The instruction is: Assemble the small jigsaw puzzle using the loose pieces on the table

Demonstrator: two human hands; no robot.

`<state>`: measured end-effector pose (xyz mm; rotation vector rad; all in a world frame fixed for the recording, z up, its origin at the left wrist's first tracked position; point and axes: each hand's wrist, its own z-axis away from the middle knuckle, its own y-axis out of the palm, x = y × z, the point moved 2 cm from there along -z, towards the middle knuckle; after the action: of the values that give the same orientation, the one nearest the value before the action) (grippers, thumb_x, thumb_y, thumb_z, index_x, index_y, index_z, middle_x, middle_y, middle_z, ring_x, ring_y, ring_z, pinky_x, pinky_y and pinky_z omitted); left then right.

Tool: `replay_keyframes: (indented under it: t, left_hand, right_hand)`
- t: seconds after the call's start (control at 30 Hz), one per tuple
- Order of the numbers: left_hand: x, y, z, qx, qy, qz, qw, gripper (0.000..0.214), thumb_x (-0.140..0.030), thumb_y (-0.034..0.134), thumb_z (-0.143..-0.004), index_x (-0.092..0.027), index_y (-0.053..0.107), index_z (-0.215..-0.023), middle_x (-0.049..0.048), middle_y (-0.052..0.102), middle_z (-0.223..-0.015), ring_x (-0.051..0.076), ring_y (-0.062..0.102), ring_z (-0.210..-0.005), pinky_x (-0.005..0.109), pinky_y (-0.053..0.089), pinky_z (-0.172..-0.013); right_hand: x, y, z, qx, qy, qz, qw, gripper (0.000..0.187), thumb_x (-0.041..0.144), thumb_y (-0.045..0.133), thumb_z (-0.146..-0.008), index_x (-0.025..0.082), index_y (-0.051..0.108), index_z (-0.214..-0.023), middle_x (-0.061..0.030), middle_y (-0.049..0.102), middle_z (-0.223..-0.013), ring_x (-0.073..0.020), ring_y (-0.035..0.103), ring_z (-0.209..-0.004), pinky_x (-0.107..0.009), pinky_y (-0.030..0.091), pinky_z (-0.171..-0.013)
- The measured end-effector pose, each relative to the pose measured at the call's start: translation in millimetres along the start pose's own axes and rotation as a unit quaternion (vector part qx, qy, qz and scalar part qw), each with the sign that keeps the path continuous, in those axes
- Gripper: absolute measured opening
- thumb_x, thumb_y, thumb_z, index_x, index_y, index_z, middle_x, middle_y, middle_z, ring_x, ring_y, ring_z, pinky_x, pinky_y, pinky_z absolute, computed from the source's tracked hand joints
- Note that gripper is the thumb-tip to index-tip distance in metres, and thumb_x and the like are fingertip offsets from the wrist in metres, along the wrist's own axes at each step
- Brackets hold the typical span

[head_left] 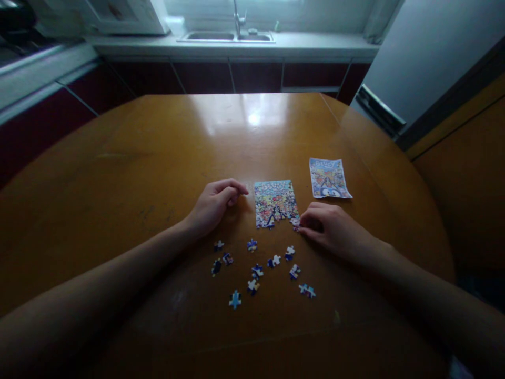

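Observation:
A partly assembled jigsaw puzzle (275, 202) with a crowded, colourful picture lies on the wooden table, its lower edge uneven. My right hand (329, 226) is at its lower right corner, thumb and fingers pinched on a puzzle piece (295, 223) that touches or nearly touches the assembled part. To the left of the puzzle rests my left hand (215, 205), holding nothing, with the index finger stretched toward the puzzle's edge and the other fingers loosely curled. Several loose pieces are scattered below, among them a light blue one (235, 299) and a dark one (216, 267).
A creased reference picture sheet (329, 179) lies right of the puzzle, just beyond my right hand. The round table (158, 147) reflects window light. Past it stand a counter with a sink (209, 36) and tap, and a grey fridge (430, 63) at the right.

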<state>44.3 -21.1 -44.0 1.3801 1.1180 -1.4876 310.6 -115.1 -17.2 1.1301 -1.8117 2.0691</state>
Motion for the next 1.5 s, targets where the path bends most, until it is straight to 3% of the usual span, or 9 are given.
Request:
replay_keyframes:
  t: [0.7,0.9,1.23,1.5]
  left_hand:
    - [2.1,-1.5,-0.1,0.001,0.002,-0.002,1.0,0.015,-0.017,0.056,-0.074,-0.017,0.071,-0.076,0.0022,0.054,-0.064,0.011,0.041,-0.056,0.024,0.03,-0.051]
    - [1.9,-0.8,0.0,-0.001,-0.002,0.001,1.0,0.015,-0.017,0.056,-0.074,-0.017,0.071,-0.075,0.0025,0.054,-0.064,0.01,0.04,-0.056,0.025,0.028,-0.051]
    - [-0.3,0.2,0.0,-0.003,-0.002,-0.004,1.0,0.015,-0.018,0.056,-0.072,-0.016,0.07,-0.075,0.002,0.053,-0.064,0.01,0.041,-0.056,0.024,0.029,-0.051]
    - [0.0,0.2,-0.3,-0.003,-0.002,0.007,1.0,0.015,-0.017,0.057,-0.073,-0.017,0.071,-0.073,0.0013,0.052,-0.062,0.01,0.04,-0.055,0.025,0.028,-0.051]
  right_hand:
    - [1.2,-1.9,4.2,-0.004,-0.02,0.025,0.999,0.012,0.021,0.059,-0.09,0.019,0.071,-0.092,-0.0058,0.065,-0.09,-0.0163,0.058,-0.079,-0.031,0.047,-0.072]
    - [1.9,-2.1,7.3,0.029,-0.04,0.053,0.997,0.023,0.022,0.053,-0.094,0.024,0.074,-0.102,-0.0064,0.065,-0.094,-0.017,0.059,-0.082,-0.032,0.047,-0.073]
    - [-0.9,-3.8,2.9,0.04,-0.019,0.028,0.999,0.021,0.019,0.057,-0.09,0.025,0.075,-0.099,-0.0055,0.065,-0.094,-0.0173,0.06,-0.084,-0.032,0.048,-0.076]
    - [-3.7,0.6,-0.8,0.027,-0.042,-0.003,0.999,0.012,0.02,0.06,-0.09,0.021,0.072,-0.09,-0.0051,0.065,-0.092,-0.0164,0.059,-0.083,-0.032,0.046,-0.075]
